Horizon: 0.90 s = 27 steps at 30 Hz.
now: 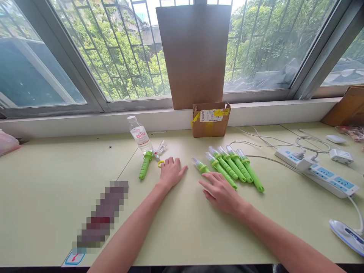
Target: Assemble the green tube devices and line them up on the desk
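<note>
Lying slantwise on the pale green surface (170,239), six green tubes with clear tips (236,169) are forming a row. The right grip (220,189) is covering the leftmost tube's near end, fingers loosely parted; whether it is clasping the tube, I cannot tell. The left grip (170,172) is spreading open beside a yellow ring (161,163), showing nothing held. Another green handle (145,165) is lying near the water bottle (140,135). A power strip (317,172) is sitting rightward, a cardboard box (211,121) is standing farther back, and a brown board (196,57) is blocking part of the barred window (122,49), where trees are showing.
</note>
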Tool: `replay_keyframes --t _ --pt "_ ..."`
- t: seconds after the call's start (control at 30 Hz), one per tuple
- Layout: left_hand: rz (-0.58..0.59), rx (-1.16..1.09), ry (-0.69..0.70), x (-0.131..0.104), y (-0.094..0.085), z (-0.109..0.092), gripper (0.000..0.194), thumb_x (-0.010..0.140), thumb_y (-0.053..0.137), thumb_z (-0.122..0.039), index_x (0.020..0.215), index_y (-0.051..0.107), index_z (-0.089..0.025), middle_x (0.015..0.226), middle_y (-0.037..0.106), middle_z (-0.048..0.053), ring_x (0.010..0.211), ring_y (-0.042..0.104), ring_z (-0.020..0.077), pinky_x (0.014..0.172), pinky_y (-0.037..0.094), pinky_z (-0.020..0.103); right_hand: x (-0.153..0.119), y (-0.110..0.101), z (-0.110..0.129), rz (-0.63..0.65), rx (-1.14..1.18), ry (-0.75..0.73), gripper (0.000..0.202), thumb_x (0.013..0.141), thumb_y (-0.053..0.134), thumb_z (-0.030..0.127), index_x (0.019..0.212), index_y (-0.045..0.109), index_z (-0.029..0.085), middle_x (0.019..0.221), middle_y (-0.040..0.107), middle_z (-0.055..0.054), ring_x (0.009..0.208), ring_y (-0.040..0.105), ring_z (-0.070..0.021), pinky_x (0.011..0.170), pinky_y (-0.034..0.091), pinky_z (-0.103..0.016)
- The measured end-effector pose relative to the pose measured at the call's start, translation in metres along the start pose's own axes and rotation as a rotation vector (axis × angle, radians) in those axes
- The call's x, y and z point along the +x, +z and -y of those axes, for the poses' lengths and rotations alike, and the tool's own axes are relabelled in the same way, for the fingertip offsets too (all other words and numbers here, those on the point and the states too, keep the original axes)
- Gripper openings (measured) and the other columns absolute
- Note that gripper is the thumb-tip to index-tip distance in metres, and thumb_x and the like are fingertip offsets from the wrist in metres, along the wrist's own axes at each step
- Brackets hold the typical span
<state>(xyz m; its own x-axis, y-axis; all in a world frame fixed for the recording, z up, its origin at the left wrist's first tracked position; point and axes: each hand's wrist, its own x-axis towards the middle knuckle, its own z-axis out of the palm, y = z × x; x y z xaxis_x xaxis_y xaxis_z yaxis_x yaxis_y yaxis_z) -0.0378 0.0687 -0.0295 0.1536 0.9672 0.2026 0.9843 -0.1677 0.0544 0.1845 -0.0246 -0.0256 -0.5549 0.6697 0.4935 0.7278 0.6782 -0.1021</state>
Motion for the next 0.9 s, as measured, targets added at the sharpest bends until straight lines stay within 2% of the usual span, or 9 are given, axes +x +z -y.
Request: replay_keyframes --t 0.17,0.27,0.33,0.5,0.63,0.73,0.83,0.9 --pt "-0.076 -0.190 0.187 0.005 0.000 0.006 0.026 0.090 0.046 -0.032 0.105 0.060 -0.017 0.114 0.055 0.011 0.109 0.049 0.0249 0.094 0.041 0.039 0.000 -0.001 -0.001 0.060 -0.020 0.061 0.024 0.088 0.047 0.017 0.106 0.063 0.017 0.124 0.056 -0.014 0.116 0.048 -0.0282 0.096 0.043 -0.043" --pt "-0.102 -0.294 0.330 0.000 -0.003 -0.002 0.022 0.090 0.045 -0.027 0.105 0.060 -0.020 0.113 0.055 0.009 0.107 0.050 0.0219 0.091 0.045 0.035 -0.001 0.000 -0.003 0.064 -0.036 0.077 0.027 0.089 0.045 0.019 0.110 0.062 0.018 0.126 0.055 -0.014 0.119 0.047 -0.0281 0.097 0.042 -0.043" --pt "-0.125 -0.248 0.365 -0.004 -0.006 -0.008 0.022 0.090 0.046 -0.027 0.107 0.060 -0.021 0.116 0.054 0.009 0.106 0.050 0.0227 0.091 0.044 0.037 -0.001 0.000 -0.004 0.067 -0.041 0.083 0.028 0.090 0.044 0.019 0.111 0.062 0.018 0.126 0.054 -0.014 0.119 0.047 -0.0281 0.097 0.042 -0.043" --pt "-0.094 0.003 0.233 -0.008 -0.009 -0.014 0.032 0.089 0.047 -0.032 0.116 0.056 -0.016 0.110 0.055 0.014 0.104 0.050 0.0289 0.085 0.043 0.042 -0.002 0.002 -0.005 0.068 -0.056 0.100 0.027 0.090 0.046 0.020 0.111 0.062 0.019 0.128 0.053 -0.014 0.119 0.046 -0.0289 0.097 0.040 -0.043" --pt "-0.029 0.043 0.206 -0.008 -0.010 -0.013 0.031 0.091 0.039 -0.021 0.117 0.054 -0.016 0.111 0.054 0.014 0.101 0.051 0.0264 0.082 0.043 0.038 -0.002 0.003 -0.005 0.067 -0.077 0.122 0.026 0.090 0.047 0.020 0.110 0.062 0.019 0.127 0.053 -0.014 0.117 0.047 -0.0285 0.096 0.039 -0.043" --pt "-0.057 0.088 0.152 -0.008 -0.010 -0.012 0.033 0.089 0.039 -0.017 0.120 0.052 -0.016 0.120 0.051 0.016 0.105 0.050 0.0278 0.081 0.042 0.038 -0.002 0.002 -0.005 0.071 -0.095 0.134 0.025 0.090 0.047 0.020 0.110 0.062 0.019 0.127 0.053 -0.014 0.117 0.047 -0.0283 0.098 0.038 -0.045" --pt "-0.048 0.147 0.062 -0.008 -0.008 -0.011 0.030 0.090 0.036 -0.016 0.113 0.055 -0.015 0.109 0.056 0.016 0.099 0.052 0.0293 0.077 0.042 0.039 -0.002 0.001 -0.005 0.074 -0.106 0.135 0.025 0.090 0.048 0.020 0.110 0.062 0.020 0.128 0.054 -0.014 0.117 0.047 -0.0279 0.101 0.035 -0.047" --pt "-0.027 0.165 0.053 -0.008 -0.008 -0.011 0.030 0.090 0.034 -0.013 0.108 0.057 -0.015 0.099 0.059 0.013 0.094 0.054 0.0282 0.075 0.041 0.039 -0.002 0.001 -0.005 0.079 -0.110 0.137 0.024 0.090 0.047 0.021 0.110 0.062 0.020 0.129 0.053 -0.014 0.118 0.047 -0.0278 0.103 0.034 -0.047"
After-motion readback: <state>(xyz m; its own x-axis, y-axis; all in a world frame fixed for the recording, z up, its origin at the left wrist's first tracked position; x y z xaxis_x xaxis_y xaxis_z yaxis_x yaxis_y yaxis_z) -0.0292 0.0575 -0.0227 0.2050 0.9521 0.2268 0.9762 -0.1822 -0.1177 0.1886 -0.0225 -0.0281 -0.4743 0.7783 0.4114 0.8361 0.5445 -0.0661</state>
